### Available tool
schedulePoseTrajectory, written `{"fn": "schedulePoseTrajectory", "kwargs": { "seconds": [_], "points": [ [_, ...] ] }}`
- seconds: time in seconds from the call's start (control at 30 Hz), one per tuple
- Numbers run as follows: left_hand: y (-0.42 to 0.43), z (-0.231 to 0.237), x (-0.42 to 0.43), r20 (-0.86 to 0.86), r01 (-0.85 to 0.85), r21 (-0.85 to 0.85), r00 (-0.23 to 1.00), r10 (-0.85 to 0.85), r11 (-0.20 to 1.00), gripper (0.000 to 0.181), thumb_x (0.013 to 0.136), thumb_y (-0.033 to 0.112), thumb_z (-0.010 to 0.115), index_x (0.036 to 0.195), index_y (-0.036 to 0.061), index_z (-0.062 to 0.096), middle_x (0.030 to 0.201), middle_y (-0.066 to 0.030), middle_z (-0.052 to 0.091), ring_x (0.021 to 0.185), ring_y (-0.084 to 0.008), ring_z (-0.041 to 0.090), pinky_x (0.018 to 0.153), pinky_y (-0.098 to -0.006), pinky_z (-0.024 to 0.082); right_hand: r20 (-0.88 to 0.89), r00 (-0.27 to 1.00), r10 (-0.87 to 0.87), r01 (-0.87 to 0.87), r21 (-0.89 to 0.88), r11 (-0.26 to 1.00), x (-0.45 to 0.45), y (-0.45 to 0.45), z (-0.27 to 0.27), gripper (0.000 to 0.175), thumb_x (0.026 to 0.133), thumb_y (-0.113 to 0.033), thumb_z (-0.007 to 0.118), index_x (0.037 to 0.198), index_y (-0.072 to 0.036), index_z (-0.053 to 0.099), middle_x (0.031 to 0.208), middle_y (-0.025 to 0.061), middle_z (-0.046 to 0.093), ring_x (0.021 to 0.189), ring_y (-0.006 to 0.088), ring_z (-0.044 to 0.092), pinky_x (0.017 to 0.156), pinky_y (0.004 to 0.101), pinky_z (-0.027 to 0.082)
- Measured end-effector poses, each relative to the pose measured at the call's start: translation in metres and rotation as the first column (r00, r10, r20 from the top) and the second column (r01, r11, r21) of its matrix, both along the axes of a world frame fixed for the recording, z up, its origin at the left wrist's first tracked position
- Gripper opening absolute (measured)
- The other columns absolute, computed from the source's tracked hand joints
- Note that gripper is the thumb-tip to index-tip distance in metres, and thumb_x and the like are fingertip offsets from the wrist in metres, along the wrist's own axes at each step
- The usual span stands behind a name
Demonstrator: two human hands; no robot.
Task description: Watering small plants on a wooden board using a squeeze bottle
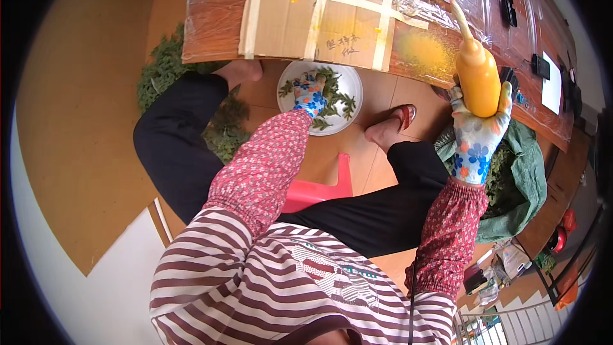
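Observation:
My left hand [310, 90], in a floral-patterned work glove, is down in a round white plastic basin [353, 87] on the floor. Green conifer-like sprigs [331, 84] lie around it in the basin. Its fingers are bent and partly hidden, so whether they pinch a sprig is unclear. My right hand [479, 141], gloved alike, holds a yellow squeeze bottle [479, 84] from below by its base. The bottle's long nozzle points up and away over the table edge, with a thin dark strand at its tip.
A wooden table [210, 28] wrapped in clear film bears taped cardboard [282, 24] and a yellow stain [424, 52]. Foliage [163, 74] is heaped at left. A green woven sack [531, 167] of greenery stands right. A pink plastic stool [316, 191] is beneath me.

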State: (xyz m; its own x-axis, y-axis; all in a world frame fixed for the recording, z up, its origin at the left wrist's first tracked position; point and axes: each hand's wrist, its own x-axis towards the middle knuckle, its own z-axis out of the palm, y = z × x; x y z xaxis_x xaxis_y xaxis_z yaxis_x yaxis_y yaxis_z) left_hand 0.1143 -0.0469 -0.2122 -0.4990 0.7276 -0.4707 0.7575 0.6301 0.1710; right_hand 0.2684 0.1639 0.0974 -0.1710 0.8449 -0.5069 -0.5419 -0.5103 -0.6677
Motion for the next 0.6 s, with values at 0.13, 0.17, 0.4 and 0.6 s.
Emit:
{"fn": "schedulePoseTrajectory", "kwargs": {
  "seconds": [0.13, 0.17, 0.4, 0.6],
  "points": [
    [0.010, -0.018, -0.017, 0.157, -0.033, -0.089, 0.986, 0.047, 0.995, 0.040, 0.075, 0.022, 0.054, 0.115, 0.0142, 0.053, 0.104, -0.0156, 0.055, 0.098, -0.0351, 0.054, 0.084, -0.0413, 0.044, 0.027, 0.999, -0.028, 0.028, -0.022, 0.999, 0.000, 0.000, 0.002, 0.047, 0.083, -0.039, 0.058, 0.112, -0.001, 0.055, 0.109, 0.0156, 0.060, 0.096, 0.0339, 0.055, 0.084, 0.0447, 0.041],
    [0.004, -0.022, -0.019, 0.152, -0.034, -0.092, 0.987, 0.048, 0.995, 0.040, 0.075, 0.022, 0.054, 0.115, 0.0142, 0.053, 0.104, -0.0156, 0.055, 0.098, -0.0351, 0.054, 0.084, -0.0413, 0.044, 0.010, 1.000, -0.019, 0.020, -0.036, 0.999, -0.001, -0.001, 0.002, 0.047, 0.083, -0.039, 0.058, 0.112, -0.001, 0.055, 0.109, 0.0158, 0.060, 0.096, 0.0338, 0.055, 0.082, 0.0440, 0.042],
    [-0.005, 0.114, -0.024, 0.755, -0.467, 0.292, 0.648, 0.099, 0.834, 0.025, 0.076, 0.010, 0.063, 0.099, -0.0002, 0.063, 0.091, -0.0134, 0.066, 0.085, -0.0219, 0.062, 0.075, -0.0325, 0.048, -0.074, 0.996, 0.048, -0.047, 0.014, 0.999, 0.007, 0.009, 0.001, 0.047, 0.084, -0.037, 0.059, 0.111, 0.000, 0.055, 0.107, 0.0157, 0.061, 0.094, 0.0331, 0.056, 0.076, 0.0410, 0.043],
    [0.004, 0.216, -0.071, 0.855, -0.531, 0.380, 0.514, -0.069, 0.757, 0.016, 0.083, 0.000, 0.056, 0.097, -0.0033, 0.062, 0.086, -0.0064, 0.065, 0.081, -0.0102, 0.059, 0.073, -0.0245, 0.047, -0.190, 0.962, 0.196, -0.183, 0.087, 0.979, 0.007, 0.009, -0.005, 0.044, 0.084, -0.036, 0.059, 0.110, -0.001, 0.056, 0.106, 0.0142, 0.062, 0.097, 0.0331, 0.058, 0.078, 0.0417, 0.044]
  ]
}}
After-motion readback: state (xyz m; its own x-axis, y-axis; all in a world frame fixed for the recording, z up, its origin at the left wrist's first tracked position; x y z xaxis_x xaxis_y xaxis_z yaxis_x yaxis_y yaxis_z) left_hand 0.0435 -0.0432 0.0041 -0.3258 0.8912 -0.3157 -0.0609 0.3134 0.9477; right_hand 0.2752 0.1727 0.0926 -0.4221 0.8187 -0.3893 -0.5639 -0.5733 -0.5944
